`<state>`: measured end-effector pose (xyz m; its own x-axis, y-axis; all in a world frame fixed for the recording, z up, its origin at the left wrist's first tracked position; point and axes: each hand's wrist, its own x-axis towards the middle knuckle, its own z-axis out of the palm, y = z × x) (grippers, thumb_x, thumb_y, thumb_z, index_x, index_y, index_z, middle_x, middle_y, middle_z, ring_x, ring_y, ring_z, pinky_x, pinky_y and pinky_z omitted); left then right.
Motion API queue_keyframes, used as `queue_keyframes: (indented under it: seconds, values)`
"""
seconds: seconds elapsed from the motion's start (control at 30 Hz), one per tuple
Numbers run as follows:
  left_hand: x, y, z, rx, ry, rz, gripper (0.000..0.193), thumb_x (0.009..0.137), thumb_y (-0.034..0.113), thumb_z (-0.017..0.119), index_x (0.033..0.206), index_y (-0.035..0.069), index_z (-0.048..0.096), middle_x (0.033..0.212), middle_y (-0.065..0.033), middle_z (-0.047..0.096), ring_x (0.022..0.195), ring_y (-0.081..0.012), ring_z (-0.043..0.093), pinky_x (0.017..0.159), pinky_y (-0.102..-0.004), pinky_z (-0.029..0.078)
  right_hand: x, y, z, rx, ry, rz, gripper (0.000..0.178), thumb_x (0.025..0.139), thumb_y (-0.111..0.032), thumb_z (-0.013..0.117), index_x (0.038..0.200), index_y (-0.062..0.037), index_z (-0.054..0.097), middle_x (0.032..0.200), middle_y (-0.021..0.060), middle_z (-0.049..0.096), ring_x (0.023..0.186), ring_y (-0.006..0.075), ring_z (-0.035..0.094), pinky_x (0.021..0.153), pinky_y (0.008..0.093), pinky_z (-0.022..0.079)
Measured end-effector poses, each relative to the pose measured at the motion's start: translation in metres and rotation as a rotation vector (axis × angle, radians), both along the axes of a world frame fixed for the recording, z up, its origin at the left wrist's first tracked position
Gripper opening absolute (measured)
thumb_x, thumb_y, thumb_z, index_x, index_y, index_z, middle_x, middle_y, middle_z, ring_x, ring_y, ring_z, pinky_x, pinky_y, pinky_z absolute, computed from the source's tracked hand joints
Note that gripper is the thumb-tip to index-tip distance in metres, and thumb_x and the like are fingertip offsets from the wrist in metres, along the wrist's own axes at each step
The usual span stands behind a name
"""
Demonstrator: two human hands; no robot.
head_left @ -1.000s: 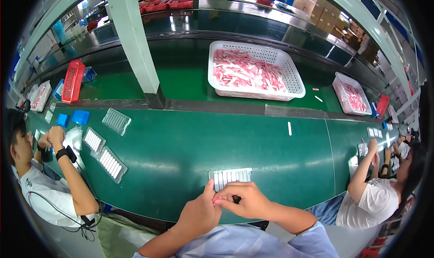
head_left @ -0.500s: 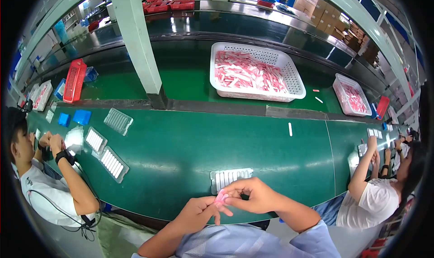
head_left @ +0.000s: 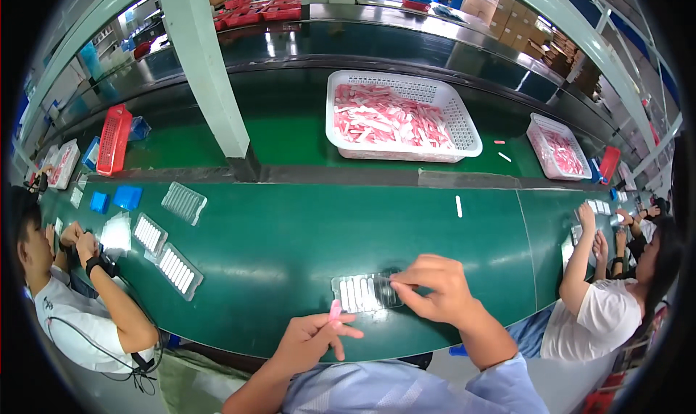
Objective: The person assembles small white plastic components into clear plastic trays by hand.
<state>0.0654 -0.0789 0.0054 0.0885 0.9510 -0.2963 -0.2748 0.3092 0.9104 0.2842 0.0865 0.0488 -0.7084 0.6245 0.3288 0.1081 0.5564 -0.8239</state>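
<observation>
My left hand pinches a small pink strip between thumb and fingers, near the table's front edge; its other fingers stick out to the right. Just beyond lies a clear plastic tray with white strips side by side in its slots. My right hand is over the tray's right end, thumb and index finger closed together there. Whatever sits between those fingertips is too small or hidden to make out.
A white basket of pink and white strips stands beyond the ledge. One white strip lies loose on the green table. Filled trays and blue boxes are at left. Co-workers sit on both sides; a post rises ahead.
My right hand has parted from the left and moved right, to the tray's far right end. The pink strip stays in my left hand, now held upright. The whole view has shifted slightly.
</observation>
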Motion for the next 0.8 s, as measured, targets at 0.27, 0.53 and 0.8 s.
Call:
queue_keyframes:
  seconds: [0.27, 0.53, 0.8]
  values:
    - [-0.007, -0.004, -0.002, -0.118, -0.095, 0.05, 0.036, 0.109, 0.019, 0.045, 0.125, -0.008, 0.062, 0.105, -0.0134, 0.076, 0.06, -0.0088, 0.064, 0.046, -0.0189, 0.036, 0.009, -0.017, -0.03, 0.687, -0.418, 0.048, 0.025, 0.086, -0.034, 0.075, 0.096, -0.0105, 0.075, 0.072, 0.0006, 0.055, 0.063, 0.0198, 0.058, 0.059, 0.0353, 0.044]
    - [0.0, 0.006, 0.0, -0.077, -0.068, -0.037, 0.035, 0.109, 0.02, 0.046, 0.123, -0.007, 0.064, 0.104, -0.0131, 0.077, 0.061, -0.0093, 0.064, 0.047, -0.0201, 0.037, 0.001, -0.011, -0.013, 0.035, -0.082, -0.109, 0.02, 0.082, -0.017, 0.081, 0.097, -0.0054, 0.075, 0.064, 0.0032, 0.056, 0.054, 0.0173, 0.053, 0.05, 0.0315, 0.041]
    - [0.019, 0.035, 0.011, -0.026, -0.075, -0.065, 0.033, 0.109, 0.019, 0.044, 0.113, -0.004, 0.068, 0.104, -0.0108, 0.077, 0.065, -0.01, 0.065, 0.054, -0.0215, 0.044, -0.013, 0.002, -0.024, -0.537, -0.076, 0.11, 0.009, 0.091, -0.013, 0.075, 0.098, -0.0065, 0.077, 0.065, -0.0025, 0.061, 0.057, 0.0035, 0.046, 0.054, 0.0232, 0.038]
